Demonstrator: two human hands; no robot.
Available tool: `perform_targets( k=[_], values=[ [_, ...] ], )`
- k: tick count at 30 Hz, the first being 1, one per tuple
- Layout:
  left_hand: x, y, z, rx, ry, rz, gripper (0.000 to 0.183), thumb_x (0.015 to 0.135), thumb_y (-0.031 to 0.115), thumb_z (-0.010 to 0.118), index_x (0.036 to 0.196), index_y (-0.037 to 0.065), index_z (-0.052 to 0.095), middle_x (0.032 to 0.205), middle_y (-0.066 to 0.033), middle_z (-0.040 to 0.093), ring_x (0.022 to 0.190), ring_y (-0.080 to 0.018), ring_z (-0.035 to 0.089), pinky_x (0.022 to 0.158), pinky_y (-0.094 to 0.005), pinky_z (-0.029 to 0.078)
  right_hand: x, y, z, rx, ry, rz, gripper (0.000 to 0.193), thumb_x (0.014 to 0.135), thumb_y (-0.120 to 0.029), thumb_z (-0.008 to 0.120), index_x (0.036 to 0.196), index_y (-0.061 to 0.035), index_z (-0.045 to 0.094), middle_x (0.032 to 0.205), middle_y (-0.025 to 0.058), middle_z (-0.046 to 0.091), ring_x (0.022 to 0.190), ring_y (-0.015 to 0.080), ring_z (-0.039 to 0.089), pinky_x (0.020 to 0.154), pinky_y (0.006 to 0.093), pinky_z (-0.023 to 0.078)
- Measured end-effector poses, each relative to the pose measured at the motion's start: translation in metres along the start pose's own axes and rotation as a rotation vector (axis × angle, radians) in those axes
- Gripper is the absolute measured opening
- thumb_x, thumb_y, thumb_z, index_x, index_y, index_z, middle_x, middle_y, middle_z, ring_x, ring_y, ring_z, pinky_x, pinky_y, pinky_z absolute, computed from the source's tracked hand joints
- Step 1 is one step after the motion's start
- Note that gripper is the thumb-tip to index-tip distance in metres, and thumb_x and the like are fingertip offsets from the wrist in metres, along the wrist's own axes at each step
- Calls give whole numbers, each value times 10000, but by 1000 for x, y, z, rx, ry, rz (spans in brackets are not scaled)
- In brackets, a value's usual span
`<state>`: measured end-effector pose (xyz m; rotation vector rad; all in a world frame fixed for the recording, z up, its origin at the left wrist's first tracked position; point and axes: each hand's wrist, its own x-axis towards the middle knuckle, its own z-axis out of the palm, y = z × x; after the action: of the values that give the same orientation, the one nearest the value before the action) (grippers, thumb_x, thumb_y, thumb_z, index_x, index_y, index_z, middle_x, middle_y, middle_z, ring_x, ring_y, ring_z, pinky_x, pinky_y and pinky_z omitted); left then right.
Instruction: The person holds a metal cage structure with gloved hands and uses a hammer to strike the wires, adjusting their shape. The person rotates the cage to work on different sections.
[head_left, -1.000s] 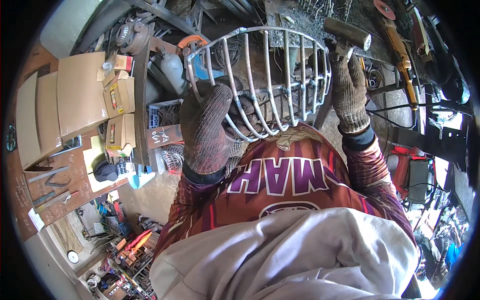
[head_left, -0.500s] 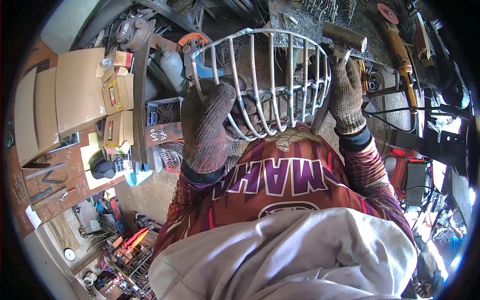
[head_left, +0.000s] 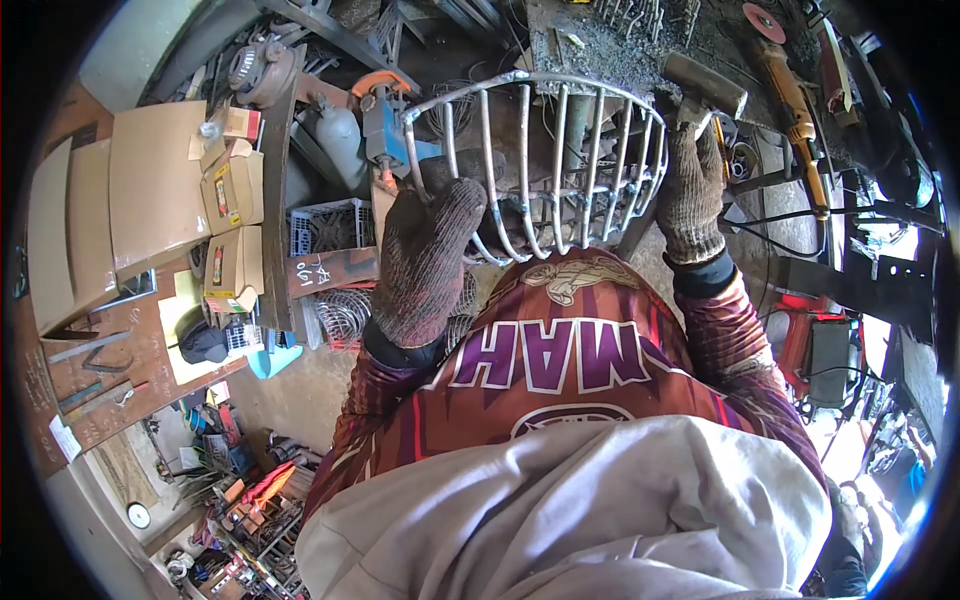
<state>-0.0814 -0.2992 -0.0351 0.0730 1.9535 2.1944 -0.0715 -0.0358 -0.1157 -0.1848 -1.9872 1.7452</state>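
My left hand (head_left: 428,262), in a dark knitted glove, is closed round the left end of a curved cage of welded metal rods (head_left: 558,165). The cage is held up in front of my body, its bowed ribs running between a top rim and a lower cross rod. In a similar glove, my right hand (head_left: 692,200) grips a hammer (head_left: 706,84) by its handle, just beyond the cage's right end. The hammer's thick metal head sits above the fist; most of the handle is hidden by the glove.
A gritty metal workbench (head_left: 640,45) is at the far side, with an orange power tool (head_left: 792,100) to its right. Cardboard boxes (head_left: 160,185) stand at left. Beyond my left hand are a blue clamp-like tool (head_left: 385,130), a grey bottle (head_left: 338,140) and a crate (head_left: 328,228).
My left hand has shifted right and slightly down, and the cage has moved right and tilted with it. The hammer has moved slightly right and down in my right hand.
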Motion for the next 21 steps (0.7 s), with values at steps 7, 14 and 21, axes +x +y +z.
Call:
perform_targets(
  k=[7,14,21],
  values=[
    [7,23,10,-50,-266,-138,423,833,-62,612,1238,11,516,996,-69,657,892,-156,641,746,-290,535,3,21,0,182,49,173,493,1007,-374,473,1307,15,505,1211,93,593,1072,129,551,915,282,432],
    [-1,-14,12,83,-140,-57,302,844,-32,669,1123,28,567,992,-76,668,894,-141,648,753,-262,533,10,11,7,386,131,336,482,1002,-385,481,1304,-10,502,1132,61,602,1002,104,565,849,268,458],
    [1,-19,25,79,-52,94,87,859,3,675,933,3,628,874,-72,674,824,-130,650,701,-258,530,12,53,5,-214,35,-142,410,1002,-136,417,1398,-31,398,1244,168,533,1066,232,572,905,315,458]
  ],
)
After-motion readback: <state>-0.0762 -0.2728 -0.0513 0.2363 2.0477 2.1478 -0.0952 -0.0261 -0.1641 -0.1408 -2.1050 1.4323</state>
